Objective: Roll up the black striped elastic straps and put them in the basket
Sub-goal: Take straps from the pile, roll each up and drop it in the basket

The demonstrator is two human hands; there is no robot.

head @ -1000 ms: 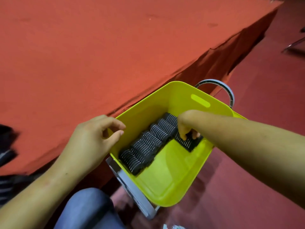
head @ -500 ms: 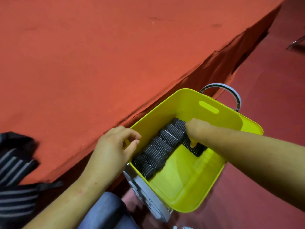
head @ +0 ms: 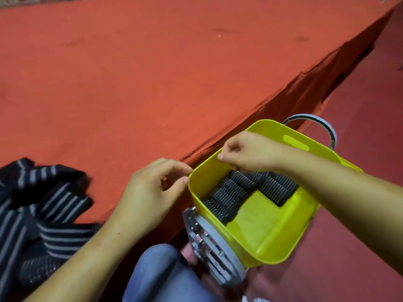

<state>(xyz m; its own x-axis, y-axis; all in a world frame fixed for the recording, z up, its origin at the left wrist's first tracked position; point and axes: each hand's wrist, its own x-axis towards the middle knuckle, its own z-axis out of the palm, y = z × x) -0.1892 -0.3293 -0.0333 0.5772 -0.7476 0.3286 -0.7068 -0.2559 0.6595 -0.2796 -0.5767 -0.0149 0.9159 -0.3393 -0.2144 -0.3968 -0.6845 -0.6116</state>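
Loose straps (head: pixel 50 216) lie tangled left of the left hand (head: pixel 150 197), its fingers slack and empty; the right hand (head: pixel 246 152), curled on nothing, is farther.

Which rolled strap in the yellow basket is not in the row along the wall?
The rolled strap nearest the right forearm, toward the basket's right side. The others stand packed in one line along the wall nearest the table.

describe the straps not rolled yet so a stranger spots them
Follow the near edge of the red table to the far left, past the left hand. A loose heap of unrolled straps lies there, black with pale stripes. Unlike the tight rolls in the yellow basket, they lie flat and tangled.
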